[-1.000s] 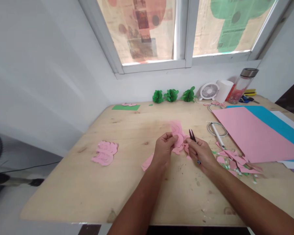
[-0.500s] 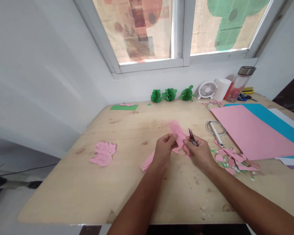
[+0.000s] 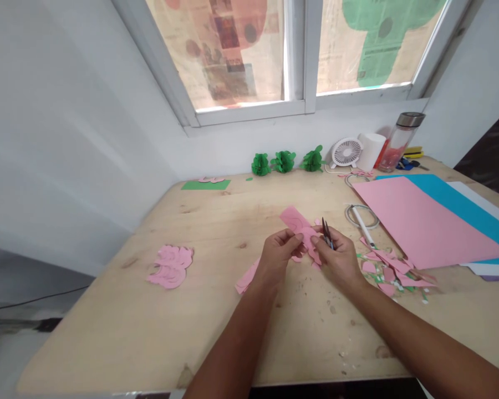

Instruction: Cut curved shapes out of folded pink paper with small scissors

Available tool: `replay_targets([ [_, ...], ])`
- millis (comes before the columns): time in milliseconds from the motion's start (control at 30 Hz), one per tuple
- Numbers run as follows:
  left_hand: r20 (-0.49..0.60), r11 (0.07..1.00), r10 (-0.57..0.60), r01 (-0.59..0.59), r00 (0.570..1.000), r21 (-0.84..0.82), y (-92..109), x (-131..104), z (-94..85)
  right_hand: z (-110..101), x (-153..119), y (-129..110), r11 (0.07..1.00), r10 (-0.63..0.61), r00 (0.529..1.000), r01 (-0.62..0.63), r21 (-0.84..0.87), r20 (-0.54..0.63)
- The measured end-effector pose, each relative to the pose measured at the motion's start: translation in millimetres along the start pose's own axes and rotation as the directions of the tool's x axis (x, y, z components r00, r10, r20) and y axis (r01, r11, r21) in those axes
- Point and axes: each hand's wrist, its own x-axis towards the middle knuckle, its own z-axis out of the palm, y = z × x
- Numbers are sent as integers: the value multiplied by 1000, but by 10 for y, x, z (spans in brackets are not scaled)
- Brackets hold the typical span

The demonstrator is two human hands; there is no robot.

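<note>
Near the middle of the wooden table, my left hand [image 3: 278, 254] pinches the left side of a pink paper piece [image 3: 296, 220] with drawn curved lines. My right hand [image 3: 339, 255] grips the right side of the same paper, and small scissors [image 3: 327, 233] with dark blades pointing up rest in its fingers. A folded pink strip [image 3: 248, 277] lies partly under my left wrist. To the left on the table is a pile of pink scalloped cutouts [image 3: 172, 266].
Pink and green scraps [image 3: 393, 272] lie right of my right hand, beside a white pen [image 3: 363, 226] and large coloured sheets [image 3: 428, 221]. Green paper shapes [image 3: 283, 161], a small fan [image 3: 346, 152] and a bottle [image 3: 401, 142] stand along the back.
The view has shifted slightly, moving the table items a little left in the picture. The pink paper between my hands has tilted, and its lower part now hangs by my right fingers.
</note>
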Motion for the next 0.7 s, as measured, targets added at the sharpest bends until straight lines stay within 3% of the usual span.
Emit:
replay_targets([
  [267,20,998,-29,30,999,-49,3,-5,17,-1,-12,3,998,35,998,-38,-57,-53],
  [500,9,993,-67,67,998,-100,24,-9,42,-11,10,-19,991,-67,996,60,-121,-53],
  [700,1,992,-77,77,997,-99,39,-3,52,-21,9,6,997,3,998,-7,-70,-60],
])
